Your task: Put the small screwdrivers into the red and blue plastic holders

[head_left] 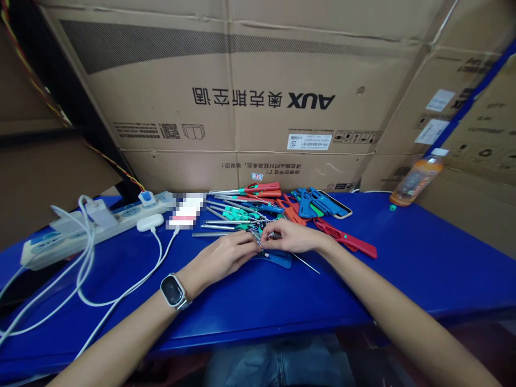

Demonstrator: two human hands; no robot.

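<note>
My left hand [236,250], with a watch [174,291] on its wrist, is closed over a half-assembled blue lighter [278,259]. A long metal tube [207,235] reaches out leftward from behind this hand. Fingertips of my right hand [286,235] pinch together beside the left ones, among thin wires; what they grip is too small to make out. From under the right hand a thin metal rod [307,263] sticks out. Just behind lies a pile of long-necked lighter parts, with metal tubes [226,222] and green pieces [237,214].
Red lighter casings [346,237] lie to the right, blue ones [318,203] and a phone [342,209] behind. A drink bottle [417,177] stands at the back right. On the left are a power strip [129,212], white cables [141,285] and a white case [150,222]. Cardboard [258,64] walls the back.
</note>
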